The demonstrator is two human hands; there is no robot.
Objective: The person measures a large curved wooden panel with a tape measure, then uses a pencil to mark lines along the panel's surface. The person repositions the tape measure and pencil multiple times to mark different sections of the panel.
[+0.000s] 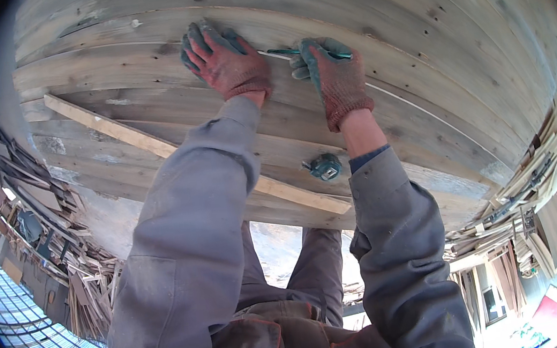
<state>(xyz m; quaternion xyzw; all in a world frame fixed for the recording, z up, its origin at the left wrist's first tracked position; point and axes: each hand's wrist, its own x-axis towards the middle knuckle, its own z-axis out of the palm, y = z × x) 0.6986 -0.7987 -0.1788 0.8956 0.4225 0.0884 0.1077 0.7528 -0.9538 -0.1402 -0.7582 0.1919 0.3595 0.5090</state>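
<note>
Head view. Right hand (336, 75), red-and-grey glove, fingers closed round a slim, straight teal pen or pencil (285, 51), held low-angled over weathered brown-grey planks (193, 9), one end toward left hand (226, 61). Left: palm down, fingers slightly spread on planks. Dark teal tape measure (325, 166) nearer the body; pale batten (114, 130) lies slantwise.

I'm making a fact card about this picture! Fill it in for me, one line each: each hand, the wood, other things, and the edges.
Left hand: gloved, spread flat
Right hand: gloved, holding a green pen
Wood: wide grey-brown boards under both hands
Stick: long and pale, lying on the boards, passing beneath the left forearm
Tape measure: dark teal, on the boards between the forearms
Edges: piles of wood pieces, left and right
</note>
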